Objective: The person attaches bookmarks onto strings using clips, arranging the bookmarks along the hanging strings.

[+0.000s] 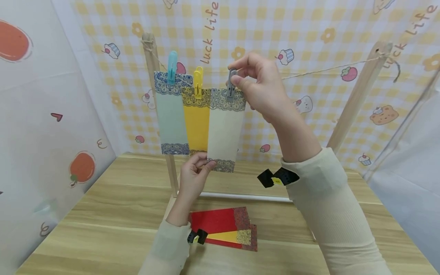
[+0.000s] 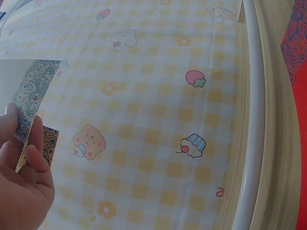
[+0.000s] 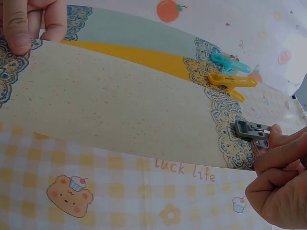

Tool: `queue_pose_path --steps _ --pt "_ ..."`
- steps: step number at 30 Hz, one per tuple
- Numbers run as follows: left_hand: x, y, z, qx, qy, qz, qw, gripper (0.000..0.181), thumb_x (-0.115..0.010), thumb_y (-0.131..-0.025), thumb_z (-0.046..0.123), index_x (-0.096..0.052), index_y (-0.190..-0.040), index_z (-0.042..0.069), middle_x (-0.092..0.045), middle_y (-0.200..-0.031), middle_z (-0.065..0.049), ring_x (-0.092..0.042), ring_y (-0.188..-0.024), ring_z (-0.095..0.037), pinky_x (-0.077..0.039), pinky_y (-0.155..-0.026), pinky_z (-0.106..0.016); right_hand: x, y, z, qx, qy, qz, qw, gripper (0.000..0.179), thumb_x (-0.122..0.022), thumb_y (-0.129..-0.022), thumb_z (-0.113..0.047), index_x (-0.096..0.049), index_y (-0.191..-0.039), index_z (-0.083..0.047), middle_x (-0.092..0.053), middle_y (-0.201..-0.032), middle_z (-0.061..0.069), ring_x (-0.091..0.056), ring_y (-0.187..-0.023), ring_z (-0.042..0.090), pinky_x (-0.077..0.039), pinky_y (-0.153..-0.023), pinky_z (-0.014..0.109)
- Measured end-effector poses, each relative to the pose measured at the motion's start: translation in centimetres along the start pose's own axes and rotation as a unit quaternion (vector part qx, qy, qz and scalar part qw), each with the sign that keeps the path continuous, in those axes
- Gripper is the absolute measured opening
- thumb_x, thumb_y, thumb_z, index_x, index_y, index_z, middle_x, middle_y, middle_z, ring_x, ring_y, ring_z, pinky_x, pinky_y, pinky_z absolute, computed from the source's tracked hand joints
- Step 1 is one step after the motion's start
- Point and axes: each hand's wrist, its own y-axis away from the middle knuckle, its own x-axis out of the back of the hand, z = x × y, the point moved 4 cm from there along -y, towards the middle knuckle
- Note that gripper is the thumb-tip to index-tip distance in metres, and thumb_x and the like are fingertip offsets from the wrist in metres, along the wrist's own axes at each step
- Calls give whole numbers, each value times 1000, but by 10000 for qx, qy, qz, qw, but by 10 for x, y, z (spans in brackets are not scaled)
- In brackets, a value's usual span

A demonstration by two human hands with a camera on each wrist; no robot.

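Note:
A cream paper card with lace-patterned ends hangs at the string, a grey clothespin on its top edge. My right hand pinches that clothespin between thumb and fingers, also seen in the right wrist view. Below, my left hand pinches the card's lower left corner, thumb in front. To the left hang a yellow card under a yellow clothespin and a pale green card under a teal clothespin. The cream card overlaps the yellow one.
Twine runs between a left wooden post and a right wooden post. A white rod crosses low between them. Red cards and a yellow card lie on the wooden table. A checked cloth hangs behind.

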Motion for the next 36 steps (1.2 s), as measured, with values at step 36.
queue_pose_path --steps 36 --pt "16 1 9 20 -605 -206 9980 13 -68 -94 16 -69 -100 5 -76 -94 -15 -69 -80 -15 -42 -53 -19 27 33 12 208 -1139 126 9932 23 -67 -94 -6 -69 -116 -5 -74 -104 4 -50 -42 14 -45 -45 23"
